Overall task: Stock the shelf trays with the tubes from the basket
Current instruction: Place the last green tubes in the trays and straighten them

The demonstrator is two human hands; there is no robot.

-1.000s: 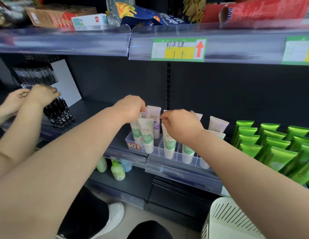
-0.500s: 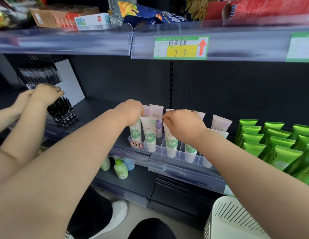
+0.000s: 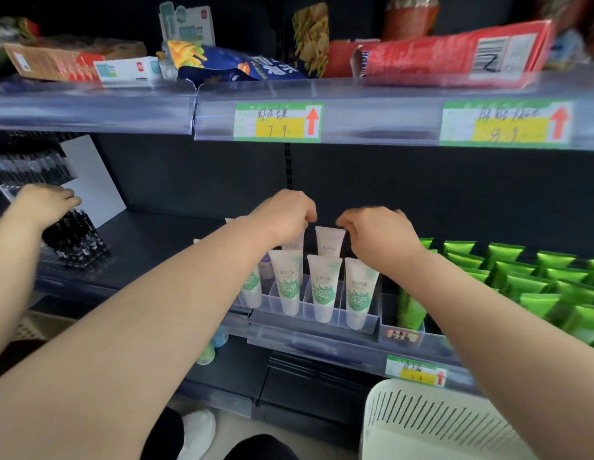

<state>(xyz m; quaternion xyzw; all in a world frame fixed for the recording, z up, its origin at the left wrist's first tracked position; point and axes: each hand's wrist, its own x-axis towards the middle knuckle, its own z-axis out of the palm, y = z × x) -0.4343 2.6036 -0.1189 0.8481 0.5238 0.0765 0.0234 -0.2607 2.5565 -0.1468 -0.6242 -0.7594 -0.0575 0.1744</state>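
From my head camera, both my arms reach into the middle shelf. My left hand (image 3: 282, 215) is curled down over the back tube (image 3: 295, 244), whose flat sealed end disappears under my fingers, so I take it that I am pinching it there. My right hand (image 3: 380, 235) is loosely curled just beside the top corner of the next tube (image 3: 328, 242); whether it touches or grips it I cannot tell.

The white tubes (image 3: 323, 287) stand cap-down in the slots of the clear tray (image 3: 363, 323), a front row and a row behind. The basket (image 3: 435, 423) sits low at my right, and what is inside it is hidden from here.

These look like light, soft plastic tubes that will dent if squeezed in the middle and may be a little slick. I judge that the stiff crimped end is the best place to pinch, steering the cap down into a slot without knocking over its neighbours.

To the right lie rows of green tubes (image 3: 521, 287). Far left, another person's hand (image 3: 45, 202) rests on a rack of small black items (image 3: 74, 242).
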